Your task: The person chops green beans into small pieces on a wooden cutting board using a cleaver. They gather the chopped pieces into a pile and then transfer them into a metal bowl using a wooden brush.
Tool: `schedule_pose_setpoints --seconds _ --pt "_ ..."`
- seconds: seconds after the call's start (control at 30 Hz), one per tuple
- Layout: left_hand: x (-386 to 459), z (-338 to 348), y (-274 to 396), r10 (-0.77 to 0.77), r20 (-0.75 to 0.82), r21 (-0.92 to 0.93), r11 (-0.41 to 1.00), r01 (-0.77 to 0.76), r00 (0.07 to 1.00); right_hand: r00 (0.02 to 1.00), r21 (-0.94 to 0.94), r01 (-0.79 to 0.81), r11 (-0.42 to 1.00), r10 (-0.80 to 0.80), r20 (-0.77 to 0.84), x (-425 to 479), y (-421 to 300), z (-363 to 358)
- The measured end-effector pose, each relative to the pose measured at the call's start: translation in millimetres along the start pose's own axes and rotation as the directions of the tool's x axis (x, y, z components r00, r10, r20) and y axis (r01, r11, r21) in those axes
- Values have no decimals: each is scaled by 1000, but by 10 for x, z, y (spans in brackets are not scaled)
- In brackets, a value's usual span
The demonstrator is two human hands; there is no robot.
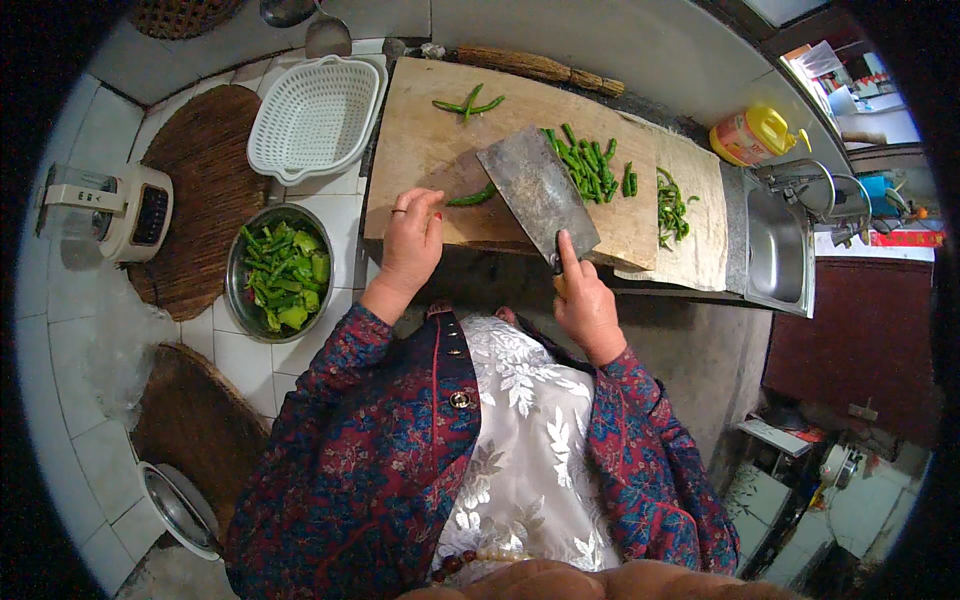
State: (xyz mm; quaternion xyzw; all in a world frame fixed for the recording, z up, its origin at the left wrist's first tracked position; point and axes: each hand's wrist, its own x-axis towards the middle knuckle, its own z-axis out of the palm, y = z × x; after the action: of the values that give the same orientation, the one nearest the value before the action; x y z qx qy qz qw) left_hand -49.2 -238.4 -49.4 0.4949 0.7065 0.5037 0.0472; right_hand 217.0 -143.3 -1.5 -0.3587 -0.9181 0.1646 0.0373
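My right hand [586,304] grips the handle of a metal cleaver [536,191], its blade lying over the wooden cutting board [420,82]. At the board's near left edge is my left hand [412,236], its fingertips close to the end of a green chili pepper [472,196]; whether they touch it I cannot tell. The blade partly hides that pepper. Cut green pepper pieces [596,169] lie in a pile beyond the blade, to the right. Several whole green peppers [469,105] cross each other at the back left of the board.
Left of the board are a metal bowl of cut green peppers [285,277] and a white plastic basket [315,120]. Pepper scraps [673,210] lie on a cloth [705,225] at the right, before a steel sink [776,255]. A yellow jug [750,136] stands behind.
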Motion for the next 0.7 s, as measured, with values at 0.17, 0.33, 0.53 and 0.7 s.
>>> schedule_pose_setpoints --seconds 0.17,0.33,0.53,0.7 --pt "15 136 -37 54 47 78 995 -58 997 991 -10 -44 999 44 127 47 119 174" --pt "1 178 37 87 188 238 962 -131 978 997 361 53 931 -69 33 84 117 -237" --pt "-4 215 49 38 281 335 932 -135 959 985 907 -151 394 -18 172 116 -2 -518" --pt "-18 227 25 70 273 326 932 -160 960 869 835 -452 315 -57 492 324 3 -281"
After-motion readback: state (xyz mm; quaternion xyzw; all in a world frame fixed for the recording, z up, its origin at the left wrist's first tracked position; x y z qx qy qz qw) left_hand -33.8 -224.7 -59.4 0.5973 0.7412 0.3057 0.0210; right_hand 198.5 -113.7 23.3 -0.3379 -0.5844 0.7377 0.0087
